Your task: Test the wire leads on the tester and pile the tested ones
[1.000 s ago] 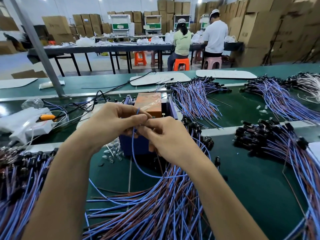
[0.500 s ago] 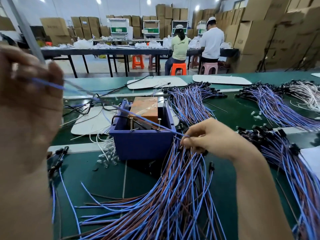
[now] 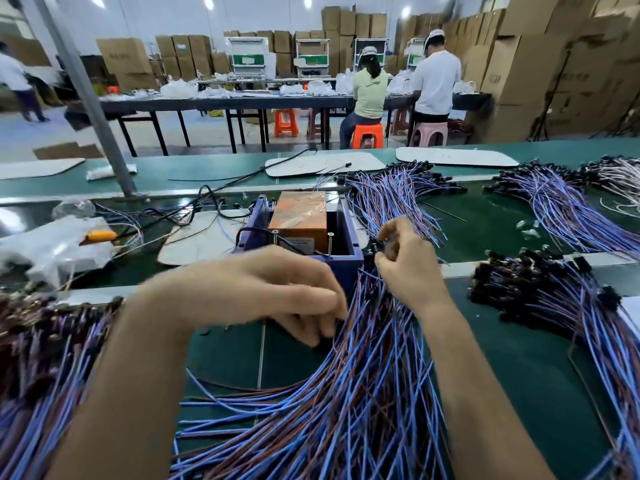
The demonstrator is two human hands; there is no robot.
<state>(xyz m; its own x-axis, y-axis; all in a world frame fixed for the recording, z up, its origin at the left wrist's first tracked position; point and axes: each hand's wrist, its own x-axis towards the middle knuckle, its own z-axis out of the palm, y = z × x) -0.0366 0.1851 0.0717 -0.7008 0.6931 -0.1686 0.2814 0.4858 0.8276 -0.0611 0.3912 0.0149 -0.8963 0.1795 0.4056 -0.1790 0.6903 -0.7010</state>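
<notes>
Far left of the tester (image 3: 346, 268), at the near edge of the bench: a left pile (image 3: 38, 358) of blue and brown leads with dark connectors, blurred. Behind it, also left of the tester, a white plastic bag (image 3: 52, 247) with an orange-handled item (image 3: 100, 234) lying on it.

My left hand (image 3: 263, 296) sits directly in front of the tester and covers its front-left corner. Its fingers are curled downward, with the fingertips at the left edge of the central bundle (image 3: 329, 410). The hand is motion-blurred, and I cannot tell whether it holds a wire or nothing.

The tester is a blue open-topped box with an orange block (image 3: 299, 216) inside. The central bundle fans from the tester's front-right corner toward me across the green bench (image 3: 519, 375).

My right hand (image 3: 405, 261) is just right of the tester's front-right corner, at the head of that bundle. Thumb and fingers are curled and pinch the black connector end of one lead (image 3: 375, 249).

Behind and right of the tester: a rear pile (image 3: 391, 199) of leads. Well right of the tester: a right pile (image 3: 554, 299), and beyond it a far pile (image 3: 561, 202).
</notes>
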